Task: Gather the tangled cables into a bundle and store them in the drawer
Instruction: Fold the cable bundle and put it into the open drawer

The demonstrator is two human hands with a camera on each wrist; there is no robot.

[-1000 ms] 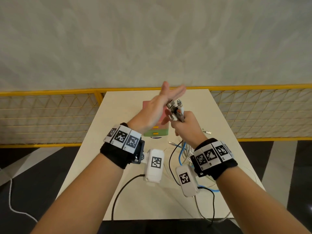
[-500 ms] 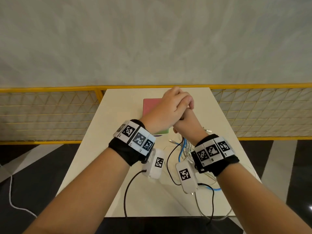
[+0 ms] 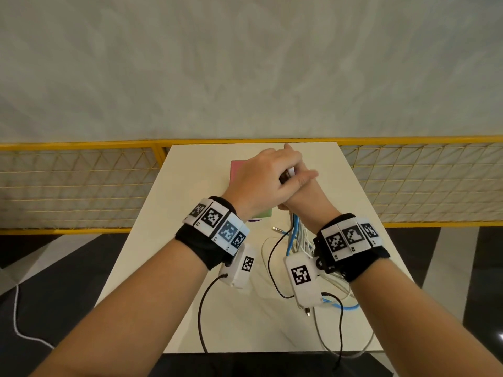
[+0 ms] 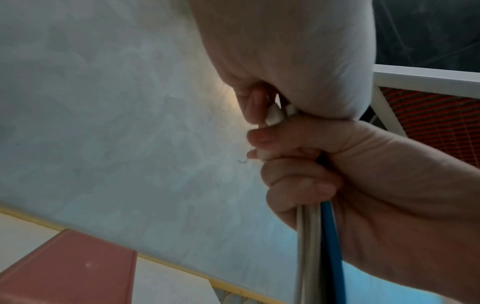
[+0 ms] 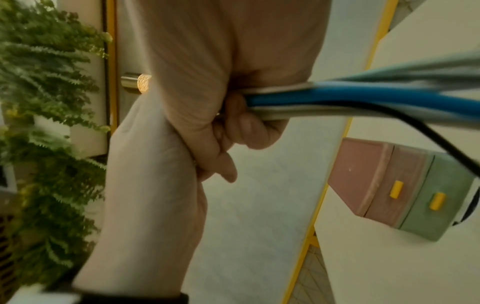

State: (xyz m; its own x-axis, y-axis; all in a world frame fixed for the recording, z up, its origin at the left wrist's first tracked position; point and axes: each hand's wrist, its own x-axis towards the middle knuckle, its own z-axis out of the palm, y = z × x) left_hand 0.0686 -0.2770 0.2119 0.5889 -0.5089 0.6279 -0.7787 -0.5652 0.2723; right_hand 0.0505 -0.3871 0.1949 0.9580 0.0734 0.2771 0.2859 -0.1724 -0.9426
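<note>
My right hand [image 3: 304, 200] holds a bundle of white, grey, blue and black cables [image 3: 295, 235] upright in a fist above the table. My left hand [image 3: 268, 178] sits on top of that fist, fingers curled over the cable ends [image 4: 272, 117]. The rest of the cables hang down and trail in loops [image 3: 334, 306] on the table near my right wrist. A small drawer unit [image 5: 389, 185], pink above and green below with yellow handles, stands behind the hands with both drawers shut. In the head view the drawer unit [image 3: 236, 170] is mostly hidden by my left hand.
The cream table [image 3: 196, 186] is narrow, with a yellow mesh fence [image 3: 81, 186] behind and to both sides. A loose plug end [image 3: 276, 229] lies by the drawer unit. Black leads from the wrist cameras [image 3: 201, 317] run off the front edge. Green foliage [image 5: 39, 102] is off to the side.
A second ago my left hand was flat and open above the exposed cable ends. It has come down and curled over them, on top of my right fist.
</note>
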